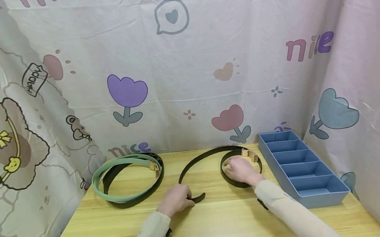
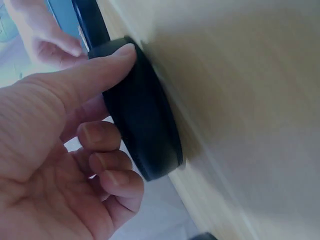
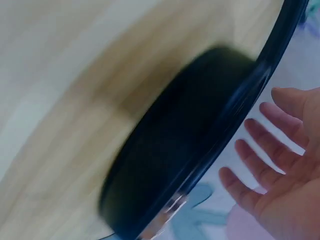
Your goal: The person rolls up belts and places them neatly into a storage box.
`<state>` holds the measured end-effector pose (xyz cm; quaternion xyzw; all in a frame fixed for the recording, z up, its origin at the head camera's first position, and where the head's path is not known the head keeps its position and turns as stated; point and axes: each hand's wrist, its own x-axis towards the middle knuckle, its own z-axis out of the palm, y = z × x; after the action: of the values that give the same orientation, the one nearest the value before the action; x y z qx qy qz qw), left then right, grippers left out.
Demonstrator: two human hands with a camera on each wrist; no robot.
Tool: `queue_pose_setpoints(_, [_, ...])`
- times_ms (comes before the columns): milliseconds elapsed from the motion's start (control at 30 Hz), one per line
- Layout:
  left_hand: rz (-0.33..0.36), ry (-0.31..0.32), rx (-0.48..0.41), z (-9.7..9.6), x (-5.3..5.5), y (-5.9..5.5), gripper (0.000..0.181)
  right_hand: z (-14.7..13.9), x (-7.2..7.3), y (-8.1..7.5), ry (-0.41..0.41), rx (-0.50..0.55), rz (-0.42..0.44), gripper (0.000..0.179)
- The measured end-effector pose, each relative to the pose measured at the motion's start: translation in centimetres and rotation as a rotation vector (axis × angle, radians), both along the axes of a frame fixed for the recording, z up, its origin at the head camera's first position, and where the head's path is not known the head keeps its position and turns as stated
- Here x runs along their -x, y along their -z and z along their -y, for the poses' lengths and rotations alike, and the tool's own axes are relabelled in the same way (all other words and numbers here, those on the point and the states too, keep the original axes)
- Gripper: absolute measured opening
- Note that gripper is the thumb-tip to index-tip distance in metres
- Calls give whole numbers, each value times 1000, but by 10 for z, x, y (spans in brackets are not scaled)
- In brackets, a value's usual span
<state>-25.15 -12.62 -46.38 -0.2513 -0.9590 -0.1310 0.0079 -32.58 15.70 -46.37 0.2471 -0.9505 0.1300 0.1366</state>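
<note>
A black belt stands on edge on the table, its buckle end wound into a ring and the rest trailing in an arc to the left. Between thumb and fingers, my left hand pinches the strap close to its free tip; the left wrist view shows the thumb lying on the dark strap. Over the wound ring is my right hand, by the gold buckle. In the right wrist view its fingers are spread beside the coil, with a gap between them.
At the left lies a coiled green belt with a gold buckle, overlapping another black belt. A blue-grey divided box with several compartments stands at the right. A printed curtain hangs behind the wooden table.
</note>
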Motion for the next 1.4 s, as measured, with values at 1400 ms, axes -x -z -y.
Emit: queue_pose_setpoints(1400, [54, 141, -78, -41, 17, 13, 17, 49, -40, 21, -562, -42, 131, 6])
